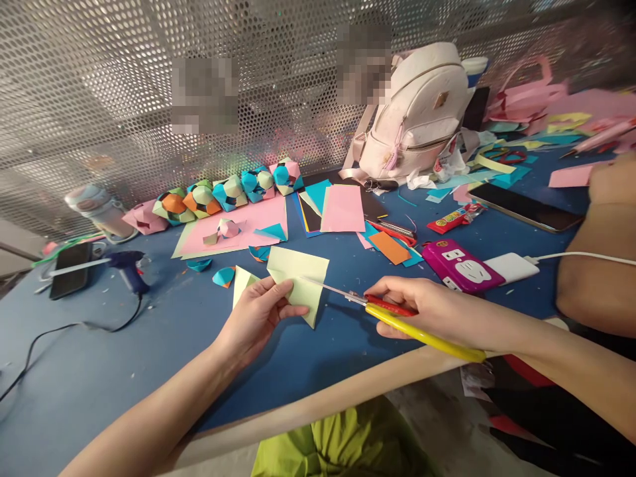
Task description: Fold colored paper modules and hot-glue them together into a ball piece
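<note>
My left hand (263, 311) pinches a pale yellow-green sheet of paper (303, 268) by its left part, above the blue table. Scissors (422, 331) with red and yellow handles are in my right hand (422, 301), fingers wrapped round the grips. Their blades reach left into the sheet, whose lower part hangs down from the blade line. A smaller pale paper piece (242, 283) shows just behind my left hand. Close by lie folded blue and orange paper pieces (224, 276). How far the blades are apart is hard to make out.
Folded paper balls (230, 192) line the back beside the perforated metal screen. A glue gun (130, 268) with its cord lies left. To the right are a purple power strip (457, 265), a phone (527, 207), a backpack (417, 112), paper scraps and another person's arm (596, 252).
</note>
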The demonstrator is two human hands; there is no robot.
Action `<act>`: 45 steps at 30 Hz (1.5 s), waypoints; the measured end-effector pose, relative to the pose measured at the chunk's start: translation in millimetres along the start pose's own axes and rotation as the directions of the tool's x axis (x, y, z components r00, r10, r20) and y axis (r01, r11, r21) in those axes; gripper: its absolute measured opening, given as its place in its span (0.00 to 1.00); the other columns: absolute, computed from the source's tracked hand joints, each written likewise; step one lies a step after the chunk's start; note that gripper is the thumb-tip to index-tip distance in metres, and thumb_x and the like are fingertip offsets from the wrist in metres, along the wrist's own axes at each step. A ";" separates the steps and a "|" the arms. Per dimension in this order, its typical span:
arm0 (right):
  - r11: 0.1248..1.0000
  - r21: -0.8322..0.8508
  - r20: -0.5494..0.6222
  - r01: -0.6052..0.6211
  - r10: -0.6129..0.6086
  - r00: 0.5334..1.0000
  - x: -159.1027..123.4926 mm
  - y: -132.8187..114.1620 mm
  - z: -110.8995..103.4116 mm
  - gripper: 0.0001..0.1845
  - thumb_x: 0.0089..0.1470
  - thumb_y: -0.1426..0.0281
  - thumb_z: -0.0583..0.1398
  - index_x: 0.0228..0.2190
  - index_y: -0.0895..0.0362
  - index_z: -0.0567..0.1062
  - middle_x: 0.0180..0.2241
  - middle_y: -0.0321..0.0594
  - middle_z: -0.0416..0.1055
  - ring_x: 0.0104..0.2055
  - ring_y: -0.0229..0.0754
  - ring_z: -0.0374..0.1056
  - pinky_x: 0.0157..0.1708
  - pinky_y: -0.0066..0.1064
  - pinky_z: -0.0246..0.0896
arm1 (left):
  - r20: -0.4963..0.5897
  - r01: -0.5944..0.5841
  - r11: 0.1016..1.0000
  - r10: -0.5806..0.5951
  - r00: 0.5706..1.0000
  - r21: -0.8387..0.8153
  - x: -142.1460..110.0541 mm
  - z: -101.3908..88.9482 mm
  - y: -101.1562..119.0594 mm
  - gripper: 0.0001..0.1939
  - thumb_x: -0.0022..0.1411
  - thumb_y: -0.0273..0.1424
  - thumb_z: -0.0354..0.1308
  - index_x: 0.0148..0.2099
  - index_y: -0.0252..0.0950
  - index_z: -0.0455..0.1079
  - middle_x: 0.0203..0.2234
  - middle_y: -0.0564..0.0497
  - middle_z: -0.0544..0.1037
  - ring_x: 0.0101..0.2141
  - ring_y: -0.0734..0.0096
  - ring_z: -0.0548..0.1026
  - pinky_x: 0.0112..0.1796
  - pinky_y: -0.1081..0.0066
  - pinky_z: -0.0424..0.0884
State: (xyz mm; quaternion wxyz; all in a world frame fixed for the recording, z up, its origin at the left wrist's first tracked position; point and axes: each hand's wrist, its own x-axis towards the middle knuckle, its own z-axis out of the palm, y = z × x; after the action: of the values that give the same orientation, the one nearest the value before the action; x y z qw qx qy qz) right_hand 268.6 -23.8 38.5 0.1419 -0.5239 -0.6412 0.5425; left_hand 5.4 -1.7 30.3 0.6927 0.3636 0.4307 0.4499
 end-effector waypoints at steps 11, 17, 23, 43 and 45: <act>0.999 0.038 0.000 0.038 -0.038 0.999 2.5 -7.8 5.6 0.24 0.46 0.57 0.66 0.43 0.55 0.72 0.36 0.38 0.75 0.37 0.42 0.70 0.32 0.28 0.61 | 0.007 0.024 0.998 -0.025 1.000 0.052 -2.5 3.0 1.2 0.11 0.51 0.33 0.69 0.32 0.28 0.77 0.27 0.49 0.77 0.27 0.74 0.75 0.31 0.74 0.79; 0.998 0.052 0.020 0.047 -0.048 0.999 3.7 -14.3 8.0 0.24 0.48 0.56 0.65 0.43 0.56 0.71 0.36 0.38 0.75 0.35 0.40 0.69 0.30 0.27 0.58 | 0.008 0.012 0.997 -0.013 1.000 0.072 -3.4 2.4 0.6 0.11 0.53 0.34 0.68 0.32 0.28 0.77 0.27 0.49 0.77 0.28 0.75 0.75 0.32 0.74 0.79; 0.997 0.074 0.017 0.032 -0.033 0.999 5.0 -12.2 8.1 0.25 0.46 0.55 0.65 0.41 0.58 0.71 0.33 0.39 0.74 0.34 0.41 0.69 0.30 0.28 0.59 | 0.013 0.030 0.998 -0.031 0.999 0.047 -3.9 2.6 1.0 0.11 0.51 0.33 0.70 0.31 0.29 0.77 0.27 0.50 0.78 0.27 0.75 0.76 0.31 0.74 0.79; 0.994 0.081 0.036 0.073 -0.076 0.996 7.7 -9.4 15.9 0.25 0.47 0.58 0.66 0.44 0.56 0.70 0.36 0.37 0.74 0.36 0.40 0.67 0.31 0.27 0.58 | 0.081 0.126 0.987 -0.135 0.988 0.099 -10.7 12.3 3.8 0.15 0.46 0.36 0.72 0.32 0.29 0.79 0.27 0.48 0.80 0.25 0.74 0.77 0.29 0.75 0.79; 0.994 0.088 0.027 0.059 -0.061 0.998 8.2 -9.8 17.2 0.25 0.46 0.58 0.67 0.43 0.56 0.70 0.36 0.37 0.75 0.36 0.40 0.68 0.31 0.27 0.58 | 0.085 0.130 0.987 -0.139 0.987 0.099 -11.6 12.6 3.6 0.15 0.46 0.36 0.72 0.32 0.29 0.79 0.28 0.47 0.80 0.25 0.73 0.77 0.28 0.75 0.79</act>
State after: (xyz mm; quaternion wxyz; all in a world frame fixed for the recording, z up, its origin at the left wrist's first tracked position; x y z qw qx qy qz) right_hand 247.2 -25.1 37.2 0.1714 -0.4896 -0.6344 0.5731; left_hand 13.4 -12.8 41.3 0.7229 0.3857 0.4426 0.3643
